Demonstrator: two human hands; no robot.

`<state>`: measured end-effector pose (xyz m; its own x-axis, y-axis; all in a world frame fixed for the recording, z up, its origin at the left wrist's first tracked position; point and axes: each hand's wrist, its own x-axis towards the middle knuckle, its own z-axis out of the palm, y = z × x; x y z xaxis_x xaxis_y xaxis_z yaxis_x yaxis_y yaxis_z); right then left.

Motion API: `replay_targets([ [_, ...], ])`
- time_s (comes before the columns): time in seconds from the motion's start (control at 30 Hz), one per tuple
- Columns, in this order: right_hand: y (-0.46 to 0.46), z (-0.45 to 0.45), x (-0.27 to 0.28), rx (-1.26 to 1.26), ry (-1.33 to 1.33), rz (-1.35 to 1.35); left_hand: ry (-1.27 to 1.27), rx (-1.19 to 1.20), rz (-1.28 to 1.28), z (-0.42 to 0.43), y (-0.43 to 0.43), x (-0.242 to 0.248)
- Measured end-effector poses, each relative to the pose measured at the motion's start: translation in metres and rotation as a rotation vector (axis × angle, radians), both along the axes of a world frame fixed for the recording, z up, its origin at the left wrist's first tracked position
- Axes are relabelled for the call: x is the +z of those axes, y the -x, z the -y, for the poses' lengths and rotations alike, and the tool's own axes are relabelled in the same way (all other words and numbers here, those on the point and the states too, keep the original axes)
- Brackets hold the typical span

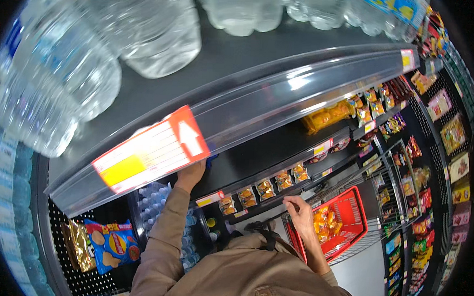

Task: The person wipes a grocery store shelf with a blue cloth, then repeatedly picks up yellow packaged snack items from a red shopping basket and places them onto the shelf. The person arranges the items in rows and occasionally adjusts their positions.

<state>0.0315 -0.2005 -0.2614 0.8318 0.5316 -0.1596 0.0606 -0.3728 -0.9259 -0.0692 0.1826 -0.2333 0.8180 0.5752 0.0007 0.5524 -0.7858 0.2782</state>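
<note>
My left hand (192,175) reaches onto a dark shelf (240,164) below the upper shelf's edge. A large price tag (152,149) hides its fingers. Just past it shows a bit of something blue (211,161); whether I hold it cannot be made out. My right hand (301,217) hangs by the shopping trolley (338,254), its fingers loosely bent and apart with nothing visible between them. Beside it sits a red basket (360,210) in the trolley, with several orange-yellow snack packets (326,225) inside.
Large clear water bottles (158,39) stand on the upper shelf (262,49). Snack packs (265,189) line a lower shelf, and larger orange packs (329,116) lie farther along. A blue snack bag (111,244) hangs on the perforated panel at left. More packaged goods (420,246) fill racks beyond the trolley.
</note>
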Motion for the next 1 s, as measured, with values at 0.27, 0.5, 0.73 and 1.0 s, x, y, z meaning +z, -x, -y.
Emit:
replay_targets([
  [0.27, 0.001, 0.030, -0.006, -0.041, 0.041, -0.015, 0.025, -0.231, 0.012, 0.034, -0.129, -0.012],
  [0.5, 0.012, 0.068, -0.014, -0.068, 0.166, 0.059, 0.020, -0.314, 0.098, 0.074, -0.231, -0.024],
  [0.73, 0.027, 0.093, -0.034, -0.173, 0.164, 0.016, -0.104, -0.374, 0.104, 0.105, -0.233, -0.026],
  [1.0, 0.021, 0.066, -0.029, -0.045, 0.219, -0.054, 0.000, -0.511, 0.099, 0.115, -0.138, -0.008],
])
